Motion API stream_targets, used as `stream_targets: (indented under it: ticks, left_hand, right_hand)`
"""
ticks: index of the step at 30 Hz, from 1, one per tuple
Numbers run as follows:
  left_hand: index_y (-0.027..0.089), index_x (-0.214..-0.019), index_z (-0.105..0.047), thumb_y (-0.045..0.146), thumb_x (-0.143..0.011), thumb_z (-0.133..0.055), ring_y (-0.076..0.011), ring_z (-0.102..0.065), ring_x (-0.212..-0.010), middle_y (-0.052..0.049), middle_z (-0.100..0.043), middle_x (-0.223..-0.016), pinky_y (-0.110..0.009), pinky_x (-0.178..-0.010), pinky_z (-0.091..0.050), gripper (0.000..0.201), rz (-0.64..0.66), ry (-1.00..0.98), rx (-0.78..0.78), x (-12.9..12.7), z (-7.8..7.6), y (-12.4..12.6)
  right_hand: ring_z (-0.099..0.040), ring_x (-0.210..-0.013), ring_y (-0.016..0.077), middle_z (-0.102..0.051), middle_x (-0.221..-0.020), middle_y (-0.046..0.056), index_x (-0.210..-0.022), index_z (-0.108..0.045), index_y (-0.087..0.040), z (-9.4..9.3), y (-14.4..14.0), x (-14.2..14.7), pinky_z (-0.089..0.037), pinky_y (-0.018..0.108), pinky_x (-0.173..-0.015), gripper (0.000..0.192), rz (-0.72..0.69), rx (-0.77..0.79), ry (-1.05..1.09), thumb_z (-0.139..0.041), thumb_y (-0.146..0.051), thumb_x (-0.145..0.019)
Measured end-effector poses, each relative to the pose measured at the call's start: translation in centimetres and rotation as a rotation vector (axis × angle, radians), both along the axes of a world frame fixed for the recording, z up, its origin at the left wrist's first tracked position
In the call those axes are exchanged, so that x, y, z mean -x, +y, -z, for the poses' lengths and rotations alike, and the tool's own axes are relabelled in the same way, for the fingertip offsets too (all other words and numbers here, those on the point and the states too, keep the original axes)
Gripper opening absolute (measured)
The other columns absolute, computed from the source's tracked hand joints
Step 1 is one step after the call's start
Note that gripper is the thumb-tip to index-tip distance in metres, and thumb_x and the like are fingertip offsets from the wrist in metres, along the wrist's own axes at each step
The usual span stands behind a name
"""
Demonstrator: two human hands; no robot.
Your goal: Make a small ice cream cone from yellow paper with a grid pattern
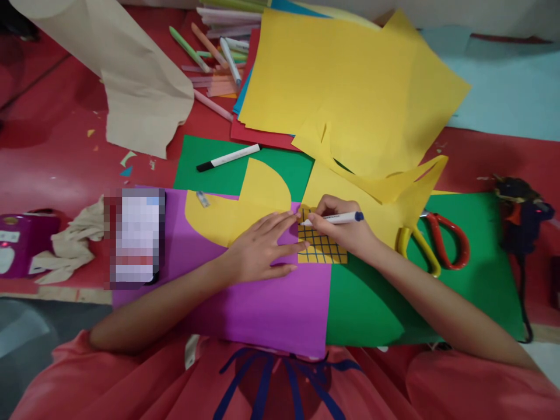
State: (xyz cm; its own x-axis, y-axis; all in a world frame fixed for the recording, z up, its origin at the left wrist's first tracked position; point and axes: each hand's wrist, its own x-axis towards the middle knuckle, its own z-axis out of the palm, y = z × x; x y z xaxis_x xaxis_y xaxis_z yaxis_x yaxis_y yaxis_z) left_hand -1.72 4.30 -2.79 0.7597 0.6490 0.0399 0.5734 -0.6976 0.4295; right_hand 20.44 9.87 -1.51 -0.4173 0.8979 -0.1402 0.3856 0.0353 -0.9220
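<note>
My right hand (343, 224) grips a white marker (339, 219) with a blue end, its tip on a small yellow paper piece (324, 248). Dark blue crossing lines cover that piece. Fingers spread, my left hand (265, 248) lies flat with its fingertips at the piece's left edge. Under it is purple paper (271, 309), and yellow cut-out shapes with curved edges (265, 186) lie just beyond. A clear scrap (203, 199) rests on the left shape. Farther off, a capped white marker (230, 157) with a black end lies on green paper (188, 157).
Scissors (450, 242) with red and yellow handles lie to the right, beside yellow paper offcuts (389, 186). Yellow sheets (350, 76) are stacked at the back, near loose markers (230, 58). A phone (136, 236), crumpled cloth (76, 245) and purple device (28, 242) sit left.
</note>
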Motion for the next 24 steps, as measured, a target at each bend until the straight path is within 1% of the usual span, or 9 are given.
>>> stream_targets:
  ticks: [4, 8, 15, 24]
  left_hand:
    - [0.027, -0.128, -0.061, 0.042, -0.092, -0.054, -0.0358, -0.03, -0.142, -0.016, -0.028, -0.155, -0.054, -0.114, -0.029, 0.039, 0.008, -0.006, 0.003, 0.0, -0.1, 0.0]
    - [0.028, -0.13, -0.059, 0.043, -0.092, -0.054, -0.0345, -0.027, -0.143, -0.013, -0.026, -0.157, -0.054, -0.115, -0.028, 0.041, 0.004, 0.022, 0.019, 0.0, -0.2, 0.0]
    - [0.03, -0.132, -0.057, 0.043, -0.092, -0.053, -0.0345, -0.027, -0.143, -0.013, -0.025, -0.158, -0.054, -0.114, -0.029, 0.042, 0.004, 0.025, 0.018, 0.0, -0.1, 0.1]
    - [0.031, -0.132, -0.057, 0.043, -0.092, -0.054, -0.0346, -0.028, -0.143, -0.012, -0.025, -0.158, -0.054, -0.114, -0.029, 0.042, 0.002, 0.016, 0.004, 0.0, 0.1, 0.0]
  right_hand:
    - [-0.041, -0.048, 0.0081, -0.05, -0.053, -0.005, -0.064, -0.049, -0.02, -0.1, 0.0, -0.1, -0.03, 0.023, -0.046, 0.027, -0.009, -0.024, -0.003, -0.062, -0.035, -0.082]
    - [-0.038, -0.046, 0.0079, -0.045, -0.049, -0.006, -0.061, -0.047, -0.02, -0.3, 0.1, -0.6, -0.028, 0.023, -0.044, 0.028, 0.018, -0.03, -0.048, -0.061, -0.033, -0.08]
    - [-0.04, -0.047, 0.008, -0.048, -0.051, -0.005, -0.061, -0.048, -0.02, -0.3, 0.3, -1.6, -0.029, 0.023, -0.045, 0.025, 0.05, -0.05, -0.06, -0.062, -0.029, -0.079]
    - [-0.044, -0.047, 0.0104, -0.05, -0.049, -0.003, -0.06, -0.049, -0.021, -0.5, 0.4, -3.1, -0.031, 0.025, -0.046, 0.024, 0.126, -0.01, -0.152, -0.061, -0.03, -0.078]
